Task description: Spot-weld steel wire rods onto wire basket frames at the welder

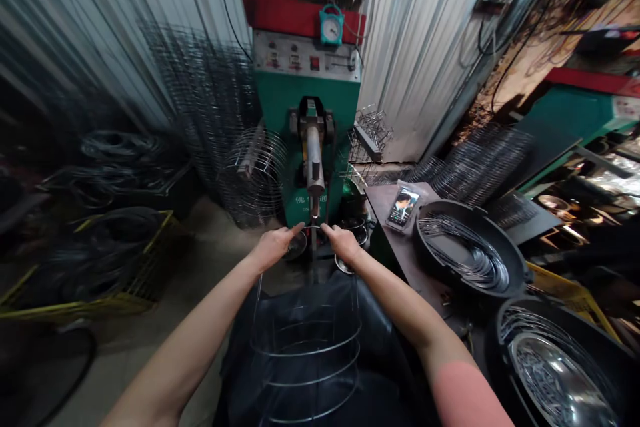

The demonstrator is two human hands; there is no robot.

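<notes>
A wire frame (310, 352) of several thin metal rings joined by upright wires lies over my lap, on a dark apron (385, 393). Its near end extends toward me, and its far end reaches up to a green spot-welding machine (273, 93). My left hand (274, 245) pinches the wire at that end, just left of the machine's electrode (315, 210). On the right side my right hand (343, 241) is closed on the same end, thumb and finger toward the tip. The fingertips partly hide the wire; whether the electrode touches it I cannot tell.
Right of me a table (387, 197) bears a phone (404, 205) and a black pan (470, 287) of bent wires. Nearer stands another pan with a metal bowl (580, 380). Left are stacked wire rings (260, 180) and a yellow crate (150, 260).
</notes>
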